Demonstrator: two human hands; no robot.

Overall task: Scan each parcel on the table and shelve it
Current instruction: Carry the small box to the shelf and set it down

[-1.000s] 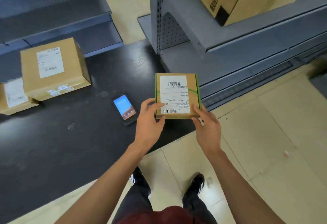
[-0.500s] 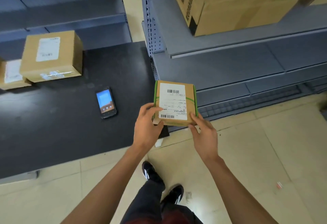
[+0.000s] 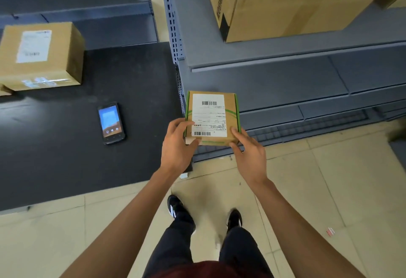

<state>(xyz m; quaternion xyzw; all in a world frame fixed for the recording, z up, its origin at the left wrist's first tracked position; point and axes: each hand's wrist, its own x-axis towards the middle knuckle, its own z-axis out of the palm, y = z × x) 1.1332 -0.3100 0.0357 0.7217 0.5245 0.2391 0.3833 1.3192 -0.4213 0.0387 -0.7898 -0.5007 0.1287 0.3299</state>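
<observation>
Small flat cardboard parcel [image 3: 212, 117], green-edged, white barcode label on top, held level between both hands. Left hand [image 3: 177, 145] grips near-left corner, thumb on top; right hand [image 3: 249, 155] grips near-right corner. Beyond hands: grey metal shelf [image 3: 274, 80], large carton [image 3: 285, 3] on upper tier. Left of hands: black matte tabletop [image 3: 66, 156], handheld scanner [image 3: 111, 122] screen lit, bigger labelled box [image 3: 41, 55] farther left.

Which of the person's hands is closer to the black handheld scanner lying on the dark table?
Left. The left hand grips the parcel's near-left corner, right of the scanner; the right hand holds the far corner.
</observation>
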